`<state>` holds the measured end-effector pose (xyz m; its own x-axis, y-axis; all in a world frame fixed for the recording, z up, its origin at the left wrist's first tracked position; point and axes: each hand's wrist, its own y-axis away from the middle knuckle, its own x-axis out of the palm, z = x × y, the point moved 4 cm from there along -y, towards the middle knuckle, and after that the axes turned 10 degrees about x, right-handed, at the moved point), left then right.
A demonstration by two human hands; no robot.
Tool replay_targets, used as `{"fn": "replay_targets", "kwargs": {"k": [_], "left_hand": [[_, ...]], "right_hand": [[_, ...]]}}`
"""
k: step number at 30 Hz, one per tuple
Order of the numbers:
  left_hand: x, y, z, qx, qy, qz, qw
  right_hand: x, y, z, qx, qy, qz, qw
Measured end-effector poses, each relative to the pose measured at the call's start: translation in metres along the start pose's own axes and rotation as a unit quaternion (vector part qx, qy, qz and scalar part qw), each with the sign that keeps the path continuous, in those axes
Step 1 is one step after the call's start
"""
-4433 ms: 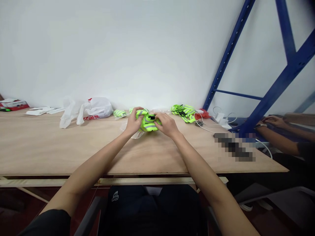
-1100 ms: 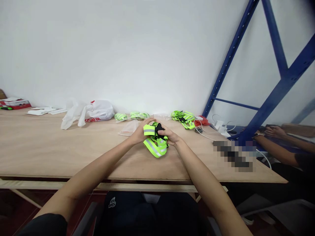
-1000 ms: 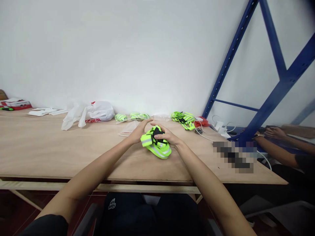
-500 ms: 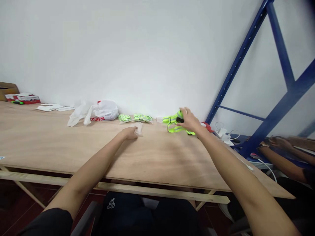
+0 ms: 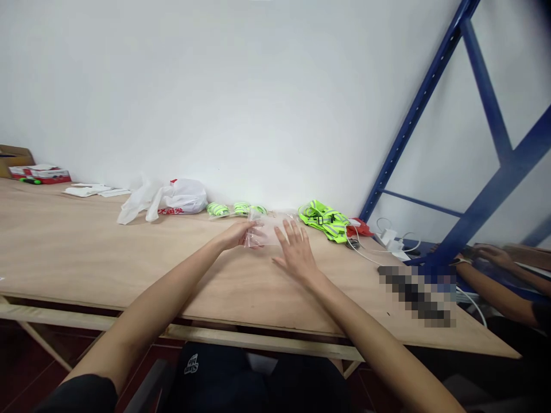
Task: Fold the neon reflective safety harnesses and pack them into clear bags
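A clear plastic bag point(image 5: 267, 230) is pinched at its left end by my left hand point(image 5: 241, 234), just above the table. My right hand point(image 5: 296, 248) is spread over the bag's right side, fingers stretched out; whether it touches the film is hard to tell. Right of it lies a crumpled bundle of neon-yellow reflective straps point(image 5: 325, 221) with black buckles. Behind the bag, by the wall, several bagged neon-yellow strap bundles point(image 5: 218, 210) sit in a row.
A white plastic carrier bag point(image 5: 185, 196) stands left of centre. Papers point(image 5: 88, 189) and a red-and-white box point(image 5: 41, 173) are farther left. White chargers and cables point(image 5: 390, 236) lie at right beside a blue metal rack point(image 5: 486, 201). Another person's arm point(image 5: 495, 289) is beyond it.
My right hand has let go of the yellow straps, which now lie at the right, and has moved left to the bag. My left hand has raised and spread the clear bag.
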<state>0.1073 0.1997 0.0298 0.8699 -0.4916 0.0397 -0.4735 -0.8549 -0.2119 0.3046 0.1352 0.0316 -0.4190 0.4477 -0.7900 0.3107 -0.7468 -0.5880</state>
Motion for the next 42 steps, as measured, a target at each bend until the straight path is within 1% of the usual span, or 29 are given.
{"fn": "replay_targets", "kwargs": {"k": [2, 4, 5, 6, 7, 9, 10, 11, 12, 13, 15, 17, 18, 19, 21, 24, 26, 28, 31, 33, 35, 37, 39, 42], "left_hand": [[0.009, 0.001, 0.006, -0.057, 0.052, 0.041, 0.996], [0.01, 0.002, 0.011, -0.102, 0.046, 0.091, 0.99], [0.006, 0.001, 0.015, -0.117, 0.027, 0.099, 0.988], [0.0, 0.001, 0.017, -0.123, 0.003, 0.092, 0.988], [-0.009, -0.001, 0.02, -0.119, -0.025, 0.069, 0.99], [-0.03, -0.005, 0.023, -0.082, -0.093, -0.006, 0.992], [-0.039, -0.007, 0.024, -0.059, -0.134, -0.042, 0.988], [-0.045, -0.008, 0.026, -0.04, -0.174, -0.067, 0.982], [-0.05, -0.01, 0.028, -0.029, -0.212, -0.083, 0.973], [-0.052, -0.012, 0.031, -0.025, -0.244, -0.092, 0.965], [-0.052, -0.016, 0.039, -0.026, -0.292, -0.094, 0.951], [-0.049, -0.019, 0.044, -0.018, -0.336, -0.092, 0.937], [-0.047, -0.021, 0.046, -0.008, -0.363, -0.091, 0.927], [-0.046, -0.022, 0.047, 0.004, -0.391, -0.089, 0.916], [-0.044, -0.025, 0.046, 0.032, -0.451, -0.085, 0.888], [-0.041, -0.037, 0.043, 0.074, -0.537, -0.067, 0.838], [-0.037, -0.051, 0.043, 0.093, -0.586, -0.045, 0.803], [-0.032, -0.069, 0.045, 0.097, -0.634, -0.025, 0.767], [-0.026, -0.096, 0.052, 0.082, -0.685, -0.011, 0.724], [-0.023, -0.108, 0.056, 0.071, -0.7, -0.009, 0.711], [-0.02, -0.114, 0.057, 0.069, -0.713, -0.005, 0.698], [-0.015, -0.114, 0.054, 0.079, -0.723, 0.004, 0.686], [-0.01, -0.11, 0.049, 0.095, -0.73, 0.017, 0.677], [0.0, -0.095, 0.037, 0.143, -0.728, 0.034, 0.669]], "right_hand": [[-0.006, 0.0, 0.017, -0.041, 0.01, 0.026, 0.999], [-0.011, 0.002, 0.027, -0.058, 0.016, 0.065, 0.996], [-0.013, 0.003, 0.03, -0.066, 0.014, 0.089, 0.994], [-0.014, 0.004, 0.031, -0.076, 0.008, 0.117, 0.99], [-0.017, 0.004, 0.031, -0.086, 0.002, 0.146, 0.986], [-0.022, -0.004, 0.025, -0.089, 0.008, 0.202, 0.975], [-0.026, -0.013, 0.019, -0.071, 0.03, 0.216, 0.973], [-0.03, -0.026, 0.009, -0.035, 0.069, 0.22, 0.973], [-0.035, -0.04, -0.003, 0.024, 0.114, 0.199, 0.973], [-0.04, -0.055, -0.014, 0.066, 0.134, 0.168, 0.974], [-0.046, -0.08, -0.034, 0.127, 0.155, 0.112, 0.973], [-0.044, -0.091, -0.051, 0.187, 0.174, 0.05, 0.965], [-0.038, -0.089, -0.056, 0.195, 0.178, 0.046, 0.963], [-0.03, -0.083, -0.06, 0.193, 0.178, 0.059, 0.963], [-0.01, -0.063, -0.062, 0.174, 0.166, 0.114, 0.964], [0.014, -0.027, -0.063, 0.148, 0.141, 0.173, 0.963], [0.022, -0.009, -0.066, 0.135, 0.12, 0.199, 0.963], [0.024, 0.001, -0.072, 0.128, 0.1, 0.209, 0.964], [0.021, 0.005, -0.088, 0.137, 0.086, 0.199, 0.967], [0.017, 0.004, -0.102, 0.169, 0.095, 0.178, 0.965], [0.011, 0.004, -0.12, 0.214, 0.115, 0.142, 0.959], [0.004, 0.004, -0.138, 0.256, 0.137, 0.098, 0.952], [-0.001, 0.003, -0.154, 0.282, 0.153, 0.065, 0.945], [0.001, 0.0, -0.174, 0.285, 0.166, 0.048, 0.943]]}}
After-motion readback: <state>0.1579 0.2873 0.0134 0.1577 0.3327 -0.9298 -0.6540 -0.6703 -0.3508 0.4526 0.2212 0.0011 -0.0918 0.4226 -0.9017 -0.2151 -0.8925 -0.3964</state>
